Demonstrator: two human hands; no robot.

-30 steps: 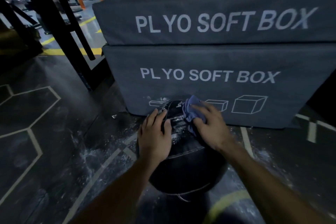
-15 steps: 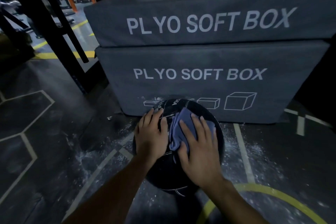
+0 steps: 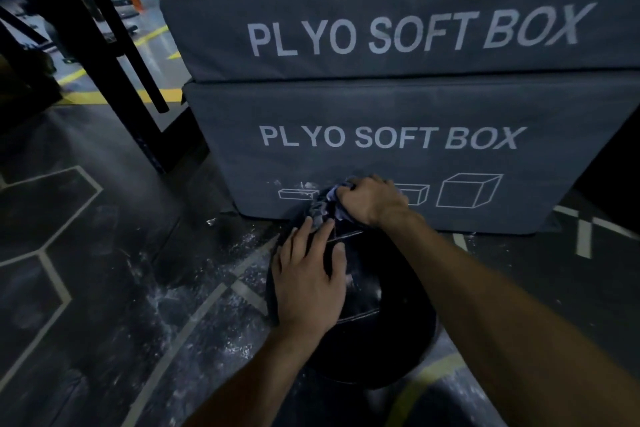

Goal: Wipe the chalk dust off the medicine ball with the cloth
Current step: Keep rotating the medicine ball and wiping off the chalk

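the right hand (image 3: 372,199) is curled into a fist around the bunched blue-grey cloth (image 3: 323,206), gripping it and pressing it against the far top of the medicine ball (image 3: 374,333), close to the face of the box behind. part of the cloth spills out to the left of the fist and hangs down toward the fingertips of the other hand. the left hand (image 3: 310,282) lies flat on the near left side of the ball, fingers straight and slightly spread, palm down on the dark surface, holding nothing.

the ball is black with stitched seams and sits on the floor (image 3: 104,288) just in front of the lower plyo soft box (image 3: 398,149). a few pale smudges of chalk show on the ball's top, just right of the left hand. white dust is scattered on the dark floor to the left of the ball and along the pale painted lines there. a curved yellow line (image 3: 426,378) runs under the ball's near right side.

a second plyo soft box (image 3: 398,28) is stacked on the first, both with white lettering. black rack posts (image 3: 104,55) stand at the upper left.
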